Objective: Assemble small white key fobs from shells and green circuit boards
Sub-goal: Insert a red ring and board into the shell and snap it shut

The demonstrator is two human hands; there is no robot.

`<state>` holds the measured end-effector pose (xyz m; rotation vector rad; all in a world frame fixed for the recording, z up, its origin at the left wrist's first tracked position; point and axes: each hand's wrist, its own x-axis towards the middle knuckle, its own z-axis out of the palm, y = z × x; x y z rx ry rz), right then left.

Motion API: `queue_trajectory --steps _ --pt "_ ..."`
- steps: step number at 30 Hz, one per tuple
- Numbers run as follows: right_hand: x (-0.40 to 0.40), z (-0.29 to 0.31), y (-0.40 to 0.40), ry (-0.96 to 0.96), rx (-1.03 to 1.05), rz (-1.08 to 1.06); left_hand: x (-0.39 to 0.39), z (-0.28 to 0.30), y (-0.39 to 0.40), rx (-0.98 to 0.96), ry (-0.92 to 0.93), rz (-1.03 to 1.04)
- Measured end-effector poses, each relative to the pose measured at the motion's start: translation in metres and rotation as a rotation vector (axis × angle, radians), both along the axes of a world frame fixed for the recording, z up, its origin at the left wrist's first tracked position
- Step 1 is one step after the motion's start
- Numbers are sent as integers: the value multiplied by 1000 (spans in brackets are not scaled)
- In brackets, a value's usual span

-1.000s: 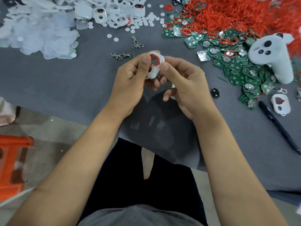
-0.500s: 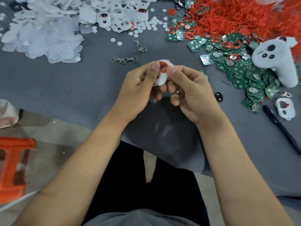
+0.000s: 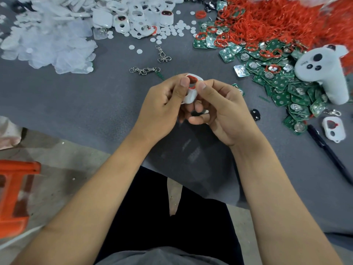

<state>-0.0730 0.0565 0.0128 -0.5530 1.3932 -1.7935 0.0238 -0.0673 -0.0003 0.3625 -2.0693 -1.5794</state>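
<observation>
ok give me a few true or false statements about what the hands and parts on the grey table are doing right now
1. Both hands, left hand and right hand, hold one small white plastic fob shell. True.
2. The shell has a blue ring in its opening. False: the ring is red.
3. The heap of loose red rubber rings lies far right on the grey table. True.
4. The black pen is in the right hand. False: it lies on the table, right.
5. The green circuit boards are stacked in a tray. False: they lie loose.

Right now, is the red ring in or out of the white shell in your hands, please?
In: the red ring lines the opening of the white shell.
</observation>
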Motion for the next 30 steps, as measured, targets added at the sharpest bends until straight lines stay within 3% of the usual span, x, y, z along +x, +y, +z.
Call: queue_trajectory --steps 6,12,17,30 --pt "1 1 -3 -25 -13 -22 -1 -3 5 -99 -51 19" --pt "2 3 -4 -78 -20 -52 -1 -2 5 -157 -71 -153" --pt "1 1 -4 -74 6 -90 -3 -5 5 -173 -78 -164" --pt "5 -5 -10 115 75 -225 -5 -7 -1 -134 -30 -59"
